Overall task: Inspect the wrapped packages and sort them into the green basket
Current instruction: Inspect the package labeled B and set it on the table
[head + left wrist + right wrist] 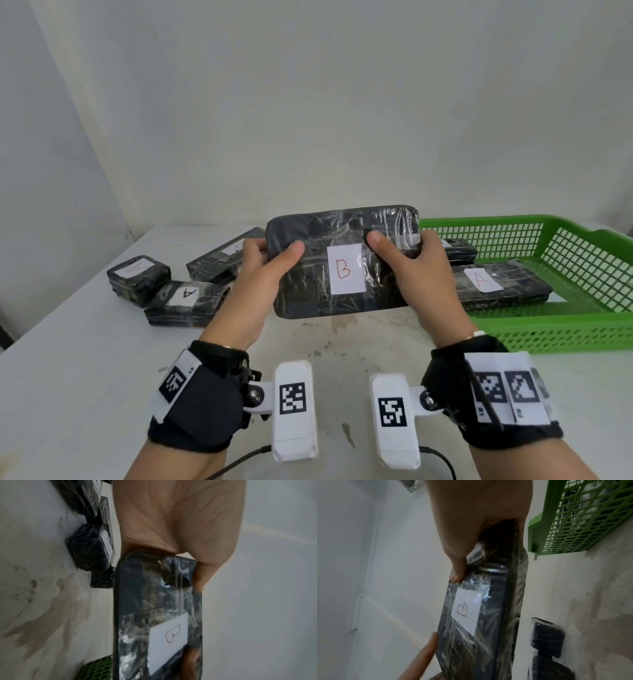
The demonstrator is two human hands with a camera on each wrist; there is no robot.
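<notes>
Both hands, left hand (263,270) and right hand (416,274), grip the B-labelled package (342,260); we inspect, next judging whether the green basket (561,329) takes it.

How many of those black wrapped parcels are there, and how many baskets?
Wrapped packages: 6. One held, three on the table, two in the basket.
Green basket: 1.
Total: 7.
</notes>
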